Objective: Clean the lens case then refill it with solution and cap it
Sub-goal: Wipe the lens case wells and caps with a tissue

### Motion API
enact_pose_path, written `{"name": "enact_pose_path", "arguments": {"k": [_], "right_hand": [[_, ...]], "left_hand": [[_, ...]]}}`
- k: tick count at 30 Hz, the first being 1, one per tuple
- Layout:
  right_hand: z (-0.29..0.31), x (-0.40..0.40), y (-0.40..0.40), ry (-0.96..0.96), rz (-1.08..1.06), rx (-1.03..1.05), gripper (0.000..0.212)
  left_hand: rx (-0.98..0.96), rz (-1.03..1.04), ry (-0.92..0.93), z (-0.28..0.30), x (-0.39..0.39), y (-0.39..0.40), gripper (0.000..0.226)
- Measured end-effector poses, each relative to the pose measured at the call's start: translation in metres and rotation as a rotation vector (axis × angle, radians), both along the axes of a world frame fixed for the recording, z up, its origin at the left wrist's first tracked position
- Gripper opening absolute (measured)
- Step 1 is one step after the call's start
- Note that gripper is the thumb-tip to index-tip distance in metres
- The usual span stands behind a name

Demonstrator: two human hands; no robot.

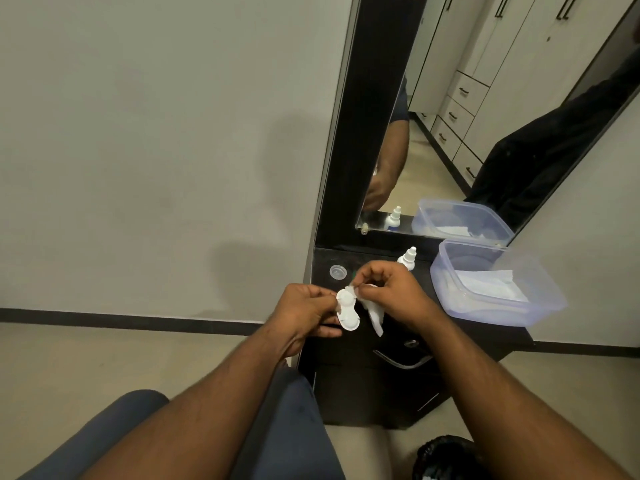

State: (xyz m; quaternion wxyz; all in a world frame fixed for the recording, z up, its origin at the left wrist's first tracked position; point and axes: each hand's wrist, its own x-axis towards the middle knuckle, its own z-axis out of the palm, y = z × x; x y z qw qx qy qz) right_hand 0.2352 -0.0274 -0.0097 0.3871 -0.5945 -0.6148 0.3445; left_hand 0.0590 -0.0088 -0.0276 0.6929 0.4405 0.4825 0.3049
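— What's nearest you?

— Two bare forearms reaching up from six o'clock, over a knee in blue cloth. The left hand (pixel 304 311) has its fingers curled round the white plastic two-well lens case (pixel 347 310), holding it up in the air at the middle of the view, above the front edge of the black dresser top (pixel 384 261).

— And the other hand?

— The right hand (pixel 391 292), at three o'clock of the case, pinches a crumpled white tissue (pixel 372 311) and presses a corner of it against the case's upper well. The rest of the tissue hangs down.

— Anything lying beyond them?

— At eleven o'clock of the case, a small clear round cap (pixel 338 271) sits on the top. At one o'clock stands a white dropper bottle of solution (pixel 408 259), partly behind the right hand. Out at three o'clock, a clear bluish plastic tub (pixel 540 306) with white paper inside. Farthest, at twelve, a black-framed mirror (pixel 450 116) leans up the wall.
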Motion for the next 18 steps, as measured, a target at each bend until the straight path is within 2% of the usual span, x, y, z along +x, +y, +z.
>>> {"name": "enact_pose_path", "arguments": {"k": [6, 12, 18], "right_hand": [[-0.011, -0.004, 0.000, 0.120, -0.055, 0.043, 0.020], [-0.027, -0.008, -0.008, 0.298, -0.189, 0.073, 0.016], [-0.033, -0.007, -0.007, 0.234, -0.218, 0.059, 0.016]], "left_hand": [[-0.017, 0.019, -0.023, 0.001, 0.000, -0.002, 0.010], [-0.012, 0.048, -0.008, 0.002, 0.005, -0.003, 0.011], [-0.032, 0.083, -0.028, -0.001, 0.008, -0.003, 0.015]]}}
